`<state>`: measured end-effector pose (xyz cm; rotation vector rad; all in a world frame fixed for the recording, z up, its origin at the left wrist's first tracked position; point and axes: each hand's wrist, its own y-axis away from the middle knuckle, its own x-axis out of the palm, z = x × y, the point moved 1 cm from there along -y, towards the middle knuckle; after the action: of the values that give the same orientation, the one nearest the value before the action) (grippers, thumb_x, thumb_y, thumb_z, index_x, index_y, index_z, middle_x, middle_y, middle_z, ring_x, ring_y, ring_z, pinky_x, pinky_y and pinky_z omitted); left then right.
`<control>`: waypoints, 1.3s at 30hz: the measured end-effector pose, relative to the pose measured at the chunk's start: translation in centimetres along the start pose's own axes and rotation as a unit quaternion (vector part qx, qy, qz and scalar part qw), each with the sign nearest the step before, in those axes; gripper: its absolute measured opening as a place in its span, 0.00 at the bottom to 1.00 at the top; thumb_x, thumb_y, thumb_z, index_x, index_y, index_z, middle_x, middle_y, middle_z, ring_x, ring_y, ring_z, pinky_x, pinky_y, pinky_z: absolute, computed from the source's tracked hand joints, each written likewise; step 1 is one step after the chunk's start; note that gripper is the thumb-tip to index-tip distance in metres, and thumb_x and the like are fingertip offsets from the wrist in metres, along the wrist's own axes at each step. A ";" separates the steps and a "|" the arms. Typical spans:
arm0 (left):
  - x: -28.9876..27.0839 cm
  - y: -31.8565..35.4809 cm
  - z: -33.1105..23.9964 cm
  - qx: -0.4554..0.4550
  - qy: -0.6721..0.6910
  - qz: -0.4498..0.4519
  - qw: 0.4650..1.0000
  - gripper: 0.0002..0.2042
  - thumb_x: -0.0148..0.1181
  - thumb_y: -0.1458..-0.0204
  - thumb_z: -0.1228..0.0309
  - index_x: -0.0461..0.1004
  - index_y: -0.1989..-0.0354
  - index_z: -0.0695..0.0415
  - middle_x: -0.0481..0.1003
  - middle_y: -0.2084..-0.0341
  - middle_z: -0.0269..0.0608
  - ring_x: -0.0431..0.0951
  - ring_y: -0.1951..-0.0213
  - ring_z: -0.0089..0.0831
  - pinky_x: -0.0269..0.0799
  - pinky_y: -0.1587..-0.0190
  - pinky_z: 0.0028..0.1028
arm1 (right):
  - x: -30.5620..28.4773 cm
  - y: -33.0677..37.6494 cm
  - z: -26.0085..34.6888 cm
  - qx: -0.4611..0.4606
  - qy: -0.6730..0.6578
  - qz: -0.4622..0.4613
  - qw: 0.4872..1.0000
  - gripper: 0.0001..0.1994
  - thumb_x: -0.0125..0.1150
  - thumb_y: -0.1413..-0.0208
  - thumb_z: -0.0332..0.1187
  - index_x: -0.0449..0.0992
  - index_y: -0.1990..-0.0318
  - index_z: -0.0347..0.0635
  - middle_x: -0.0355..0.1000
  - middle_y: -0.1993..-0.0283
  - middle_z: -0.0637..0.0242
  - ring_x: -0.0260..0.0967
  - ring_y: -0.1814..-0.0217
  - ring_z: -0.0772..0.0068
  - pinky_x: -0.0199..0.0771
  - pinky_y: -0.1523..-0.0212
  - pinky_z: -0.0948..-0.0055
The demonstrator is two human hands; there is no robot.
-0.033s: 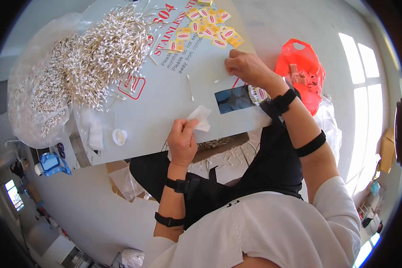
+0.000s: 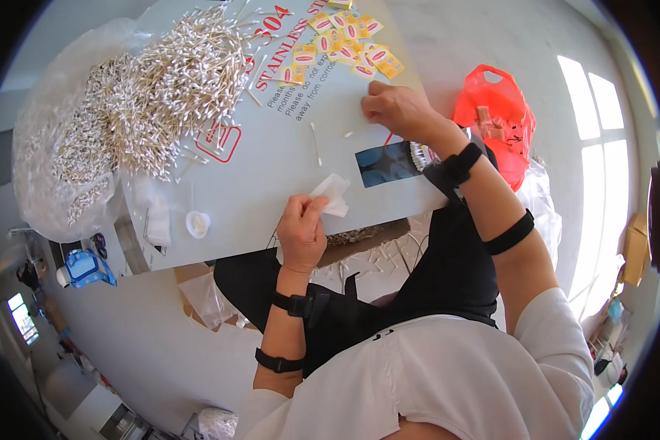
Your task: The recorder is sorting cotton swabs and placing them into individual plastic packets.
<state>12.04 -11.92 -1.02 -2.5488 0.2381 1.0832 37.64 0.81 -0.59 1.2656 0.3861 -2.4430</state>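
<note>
My left hand (image 2: 303, 229) is at the table's near edge, thumb and fingers closed on a thin white sheet (image 2: 333, 195); whether it is a tissue or a small bag, I cannot tell. Farther right, my right hand (image 2: 396, 110) is held above the table, its fingers pinched. By them shows the white tip of a cotton swab (image 2: 348, 135), which moves with the hand; its stick is hard to see. A single cotton swab (image 2: 315, 144) lies on the table between my hands. A large heap of cotton swabs (image 2: 176, 92) spills from a clear plastic bag (image 2: 33, 169) at the left.
Small yellow-and-white packets (image 2: 345, 45) are scattered at the far side. A dark picture card (image 2: 386, 166) lies near my right wrist, beside a round pack of swabs (image 2: 422, 155). A red plastic bag (image 2: 495, 110) hangs right of the table. A small white dish (image 2: 197, 224) sits front left.
My right hand has shifted slightly left, and the swab tip by its fingers has moved with it. My left hand still grips the thin white sheet.
</note>
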 end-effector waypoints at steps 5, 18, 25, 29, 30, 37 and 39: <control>0.1 0.2 0.1 -0.019 -0.005 0.025 0.999 0.15 0.54 0.60 0.85 0.75 0.63 0.55 0.67 0.72 0.40 0.71 0.72 0.38 0.69 0.72 0.31 | 5.2 -5.6 5.1 -0.149 -0.074 0.035 0.986 0.06 0.57 0.54 0.26 0.66 0.76 0.39 0.65 0.67 0.61 0.68 0.68 0.54 0.69 0.67 0.63; 2.9 -7.3 0.9 0.070 -0.152 -0.007 0.986 0.10 0.54 0.59 0.82 0.68 0.68 0.56 0.63 0.73 0.39 0.69 0.70 0.37 0.70 0.75 0.33 | 2.5 -13.7 4.3 0.004 -0.055 -0.069 0.996 0.05 0.58 0.55 0.29 0.71 0.72 0.39 0.71 0.76 0.56 0.71 0.70 0.53 0.69 0.68 0.61; 2.5 -12.7 4.4 0.002 -0.215 -0.139 0.967 0.10 0.52 0.59 0.83 0.70 0.67 0.56 0.66 0.69 0.42 0.68 0.64 0.43 0.70 0.65 0.39 | 4.3 -14.1 2.6 0.020 -0.044 -0.128 0.991 0.07 0.58 0.53 0.32 0.73 0.71 0.38 0.72 0.74 0.54 0.71 0.68 0.53 0.70 0.67 0.60; 1.2 -11.6 4.5 -0.058 -0.145 -0.224 0.962 0.14 0.51 0.61 0.86 0.70 0.66 0.57 0.66 0.68 0.42 0.68 0.63 0.44 0.68 0.62 0.38 | 1.0 -11.8 1.9 0.030 -0.152 -0.178 0.972 0.07 0.59 0.53 0.31 0.72 0.71 0.35 0.72 0.75 0.54 0.70 0.72 0.56 0.70 0.69 0.64; 1.8 -11.4 2.8 -0.022 -0.135 -0.154 0.979 0.13 0.51 0.61 0.86 0.70 0.66 0.57 0.66 0.69 0.41 0.68 0.63 0.44 0.68 0.63 0.38 | 0.0 -10.4 0.8 0.046 -0.144 -0.165 0.975 0.07 0.60 0.53 0.30 0.73 0.72 0.35 0.71 0.76 0.56 0.70 0.74 0.61 0.69 0.70 0.67; 5.8 -14.2 -1.1 0.047 -0.156 -0.022 0.986 0.10 0.54 0.59 0.83 0.72 0.68 0.54 0.65 0.73 0.38 0.69 0.65 0.38 0.69 0.67 0.37 | -5.7 -1.4 -2.8 0.189 -0.262 -0.157 0.933 0.06 0.59 0.49 0.28 0.74 0.71 0.33 0.69 0.79 0.69 0.66 0.76 0.83 0.66 0.74 0.81; 6.7 -15.9 -1.7 0.108 -0.136 0.023 0.984 0.07 0.53 0.57 0.80 0.72 0.71 0.53 0.65 0.73 0.37 0.68 0.66 0.38 0.68 0.69 0.36 | -5.9 0.9 -3.1 0.200 -0.282 -0.202 0.916 0.06 0.60 0.51 0.29 0.75 0.71 0.33 0.70 0.79 0.68 0.66 0.77 0.82 0.66 0.74 0.79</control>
<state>22.36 1.95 -0.62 -2.1865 0.3239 1.3301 43.42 2.39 2.45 0.5741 -0.0266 -3.2113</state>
